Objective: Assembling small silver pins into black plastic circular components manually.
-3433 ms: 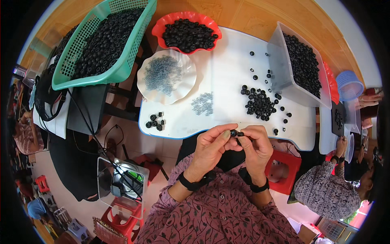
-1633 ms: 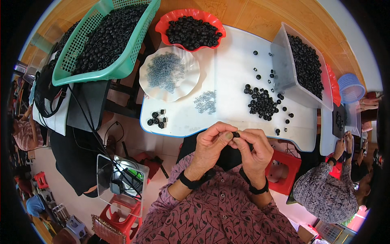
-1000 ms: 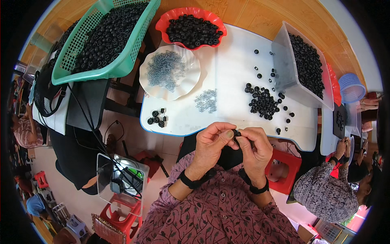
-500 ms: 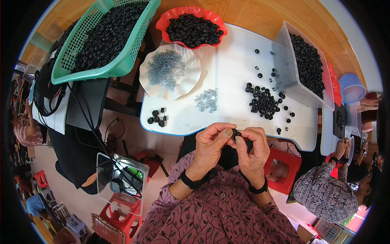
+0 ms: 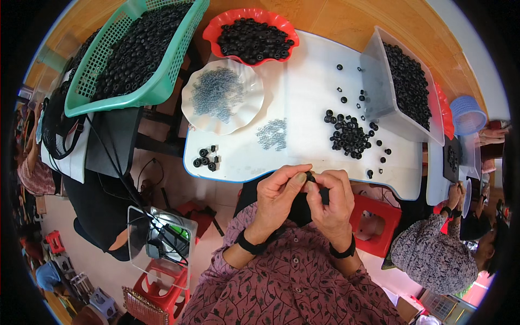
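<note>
Just off the table's near edge, my left hand [image 5: 279,192] and my right hand [image 5: 333,203] meet fingertip to fingertip. Between them they pinch a small round black plastic part [image 5: 310,177], mostly covered by the fingers. Beyond my right hand lies a pile of black round parts [image 5: 349,136] with loose ones scattered around. A patch of tiny grey spring-like pieces [image 5: 272,134] is spread past my left hand. Farther left, a small group of black parts [image 5: 205,160] rests at the table's corner.
A white scalloped plate [image 5: 252,111] holds more grey pieces. Black parts fill a red bowl [image 5: 213,26], a green basket [image 5: 135,97] and a clear bin [image 5: 382,105]. A red stool [image 5: 387,222] stands at right, near a co-worker in a patterned top [image 5: 433,254].
The view has shifted slightly. Both hands keep their pinch on the black part, with the fingers turned a little and the part now more hidden.
</note>
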Demonstrator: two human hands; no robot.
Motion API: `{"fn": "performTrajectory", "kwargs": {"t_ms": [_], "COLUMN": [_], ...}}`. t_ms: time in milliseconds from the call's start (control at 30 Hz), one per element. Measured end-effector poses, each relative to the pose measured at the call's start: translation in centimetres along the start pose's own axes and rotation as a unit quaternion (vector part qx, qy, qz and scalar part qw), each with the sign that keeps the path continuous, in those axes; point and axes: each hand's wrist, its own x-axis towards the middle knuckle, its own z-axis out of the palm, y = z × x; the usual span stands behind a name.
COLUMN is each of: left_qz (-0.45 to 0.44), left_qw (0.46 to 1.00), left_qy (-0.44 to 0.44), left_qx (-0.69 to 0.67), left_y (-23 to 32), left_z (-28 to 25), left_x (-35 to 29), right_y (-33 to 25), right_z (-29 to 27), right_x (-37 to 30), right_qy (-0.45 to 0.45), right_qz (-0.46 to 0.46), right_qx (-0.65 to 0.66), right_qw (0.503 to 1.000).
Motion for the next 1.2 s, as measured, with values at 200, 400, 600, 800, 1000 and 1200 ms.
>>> {"fn": "performTrajectory", "kwargs": {"t_ms": [200,400,600,800,1000,1200], "left_qz": [0.018,-0.007,-0.023,-0.045,-0.036,-0.051], "left_qw": [0.998,0.999,0.999,0.999,0.991,0.964], "left_qy": [-0.020,-0.022,-0.012,-0.013,-0.038,-0.096], "left_qx": [-0.053,-0.035,-0.037,-0.024,-0.123,-0.243], "left_y": [0.6,0.1,-0.2,-0.2,-0.6,-0.3], "left_z": [0.4,-0.1,-0.2,-0.3,-0.5,-0.4], "left_x": [0.0,0.1,0.1,0.1,0.3,0.3], "right_y": [-0.3,-0.2,-0.2,-0.9,-0.7,-1.6], "right_z": [-0.3,-0.2,-0.2,-0.7,-0.2,0.8], "right_x": [0.3,-0.1,-0.4,-0.4,-0.6,-0.2], "right_qy": [0.001,-0.005,-0.020,-0.028,-0.037,-0.098], "right_qz": [-0.048,-0.044,-0.015,0.086,0.090,0.230], "right_qx": [-0.062,-0.070,-0.057,0.049,0.063,0.200], "right_qw": [0.997,0.997,0.998,0.995,0.993,0.947]}}
